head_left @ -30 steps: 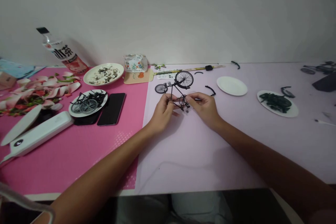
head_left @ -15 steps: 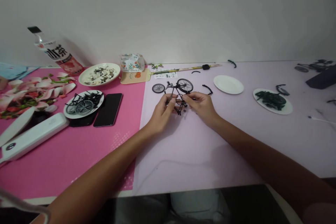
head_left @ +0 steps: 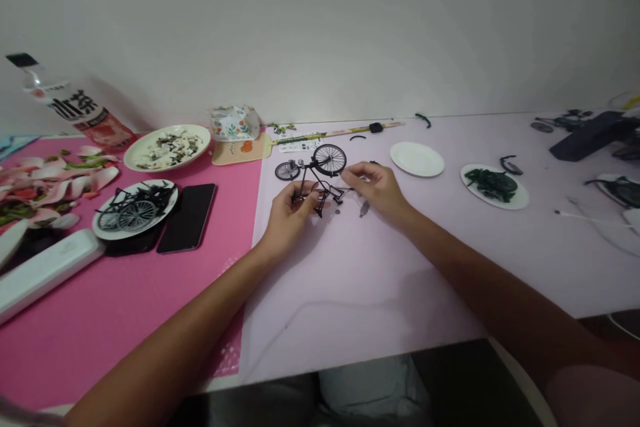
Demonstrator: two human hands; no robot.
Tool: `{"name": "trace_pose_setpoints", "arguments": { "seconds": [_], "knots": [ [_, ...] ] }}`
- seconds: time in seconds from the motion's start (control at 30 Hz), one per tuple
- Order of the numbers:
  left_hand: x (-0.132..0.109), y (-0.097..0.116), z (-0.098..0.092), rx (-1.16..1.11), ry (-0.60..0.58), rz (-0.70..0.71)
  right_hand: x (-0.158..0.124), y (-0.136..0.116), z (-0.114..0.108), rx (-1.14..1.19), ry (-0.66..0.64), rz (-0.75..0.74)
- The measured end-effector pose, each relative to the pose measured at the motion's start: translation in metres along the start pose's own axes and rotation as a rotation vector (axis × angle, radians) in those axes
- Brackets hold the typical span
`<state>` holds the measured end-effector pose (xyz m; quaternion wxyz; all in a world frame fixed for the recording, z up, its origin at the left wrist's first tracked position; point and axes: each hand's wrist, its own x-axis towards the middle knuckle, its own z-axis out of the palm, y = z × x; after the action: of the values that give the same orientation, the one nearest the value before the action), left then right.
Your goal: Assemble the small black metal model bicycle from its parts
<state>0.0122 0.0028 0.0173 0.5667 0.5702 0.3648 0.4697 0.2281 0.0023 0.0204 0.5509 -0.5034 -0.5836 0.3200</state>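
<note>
Characters reading 冰茶 run large and dark across the label of the bottle point(head_left: 75, 110) at the back left, above a reddish-pink band; the smaller line over them is too small for me to read. Patterned print covers the long thin stick point(head_left: 345, 131) lying near the wall, and the white slip point(head_left: 301, 146) partly under it carries tiny black marks (I can't make out a single word on either). Red and orange flowers decorate the little pouch point(head_left: 234, 123).

Right in front of me, over the lilac part of the counter point(head_left: 320, 300), is a miniature bicycle point(head_left: 315, 165). Its frame is black and spindly, and its two wheels have fine grey spokes, one facing me almost round, the other, farther left, looking flatter. It sits at a slant, wheels away from me and the rear of the frame toward me.

Both my forearms reach in from the lower corners. My left hand point(head_left: 290, 212) is clamped on the frame, thumb nearest me and fingers curled behind. My right hand point(head_left: 376, 188) is bent inward at the bicycle's right side, thumb and forefinger drawn close together; I cannot tell whether they grip a part. A white plate point(head_left: 417, 159) lies beyond it.
</note>
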Motion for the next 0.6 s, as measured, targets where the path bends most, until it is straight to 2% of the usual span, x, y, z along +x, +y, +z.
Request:
{"name": "trace_pose_setpoints", "arguments": {
  "seconds": [0.07,0.23,0.43,0.5,0.6],
  "knots": [
    [0.003,-0.002,-0.003,-0.004,0.029,0.013,0.010,0.005,-0.013,-0.005,0.066,-0.047],
    [0.009,-0.007,-0.009,0.020,0.101,0.054,0.033,0.023,-0.038,0.099,0.195,0.035],
    [0.014,-0.009,-0.017,0.039,0.151,0.077,0.037,0.032,-0.048,0.056,0.218,0.050],
    [0.015,-0.009,-0.018,0.044,0.167,0.078,0.035,0.033,-0.050,-0.058,0.207,0.006],
    [0.015,-0.009,-0.018,0.060,0.171,0.061,0.032,0.037,-0.053,-0.392,0.128,-0.139]
  ]
}}
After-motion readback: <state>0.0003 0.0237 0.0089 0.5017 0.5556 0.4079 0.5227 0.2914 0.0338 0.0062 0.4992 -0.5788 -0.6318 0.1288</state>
